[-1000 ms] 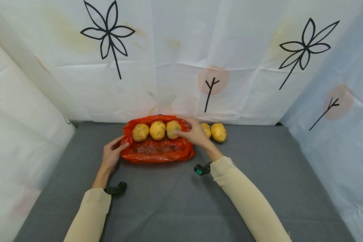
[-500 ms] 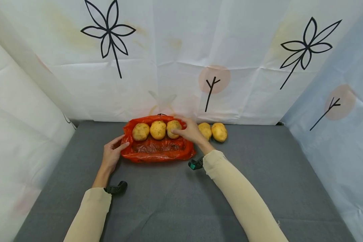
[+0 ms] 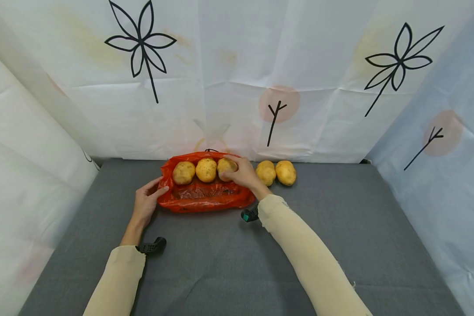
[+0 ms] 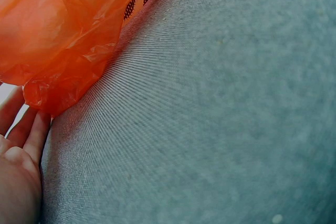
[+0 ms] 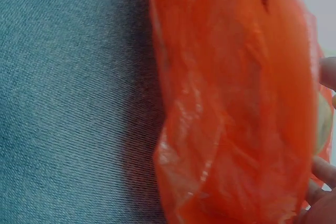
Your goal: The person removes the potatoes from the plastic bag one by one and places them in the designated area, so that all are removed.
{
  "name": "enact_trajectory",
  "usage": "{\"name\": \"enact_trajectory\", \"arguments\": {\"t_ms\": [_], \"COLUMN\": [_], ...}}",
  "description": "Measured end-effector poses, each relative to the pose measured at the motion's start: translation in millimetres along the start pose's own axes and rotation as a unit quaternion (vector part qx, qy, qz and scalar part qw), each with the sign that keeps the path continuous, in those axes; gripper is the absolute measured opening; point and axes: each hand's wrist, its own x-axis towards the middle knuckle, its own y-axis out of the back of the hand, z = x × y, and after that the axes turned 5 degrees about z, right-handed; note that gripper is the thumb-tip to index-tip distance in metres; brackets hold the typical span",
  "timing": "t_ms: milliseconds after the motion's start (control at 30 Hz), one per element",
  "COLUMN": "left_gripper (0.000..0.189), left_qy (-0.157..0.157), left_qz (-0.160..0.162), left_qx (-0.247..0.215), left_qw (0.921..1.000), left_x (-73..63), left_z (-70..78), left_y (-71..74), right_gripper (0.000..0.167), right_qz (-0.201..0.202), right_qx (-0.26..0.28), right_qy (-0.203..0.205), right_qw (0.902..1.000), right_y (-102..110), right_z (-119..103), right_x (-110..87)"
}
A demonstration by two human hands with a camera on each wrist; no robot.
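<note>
- Plainly, the bag, red and crinkled, lies on the grey desk near its back edge, its opening facing up.
- Inside the bag, toward its back side, three potatoes sit in a row: the left potato, the middle potato and the right potato, all just beside one another.
- The left hand pinches the left end of the bag, its thumb toward the front and its fingers farther back; the left wrist view shows the fingertips reaching up to the thin plastic.
- The right hand reaches over the right end of the bag and grips the right potato, thumb in front and fingers behind; the right wrist view shows part of that potato between the digits, mostly hidden by the bag's wall.
- Outside the bag, to its right, a fourth potato and a fifth potato lie on the desk side by side.
- Both wrists carry small black cameras, and both arms wear cream sleeves.
- Behind the desk hangs a pale cloth, printed with black leafy stems and pink discs.
</note>
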Motion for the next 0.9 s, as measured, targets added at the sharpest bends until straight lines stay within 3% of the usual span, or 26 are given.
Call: {"name": "enact_trajectory", "arguments": {"t_ms": [167,500,900], "left_gripper": [0.050,0.051,0.051], "left_qy": [-0.001,-0.003,-0.002], "left_qz": [-0.001,0.004,0.003], "left_qx": [0.002,-0.005,0.000], "left_qw": [1.0000,1.0000,1.0000], "left_x": [0.8,-2.6,-1.9], "left_z": [-0.9,0.8,1.2], "left_y": [0.5,-0.4,-0.7], "right_gripper": [0.067,0.066,0.063], "right_qz": [-0.007,-0.009,0.011], "right_qx": [-0.036,-0.055,-0.010], "right_qy": [-0.012,-0.017,0.025], "right_qw": [0.9993,0.9983,0.9996], "right_y": [-5,-10,-5], "right_z": [2,2,3], "right_x": [2.3,1.0,-8.5]}}
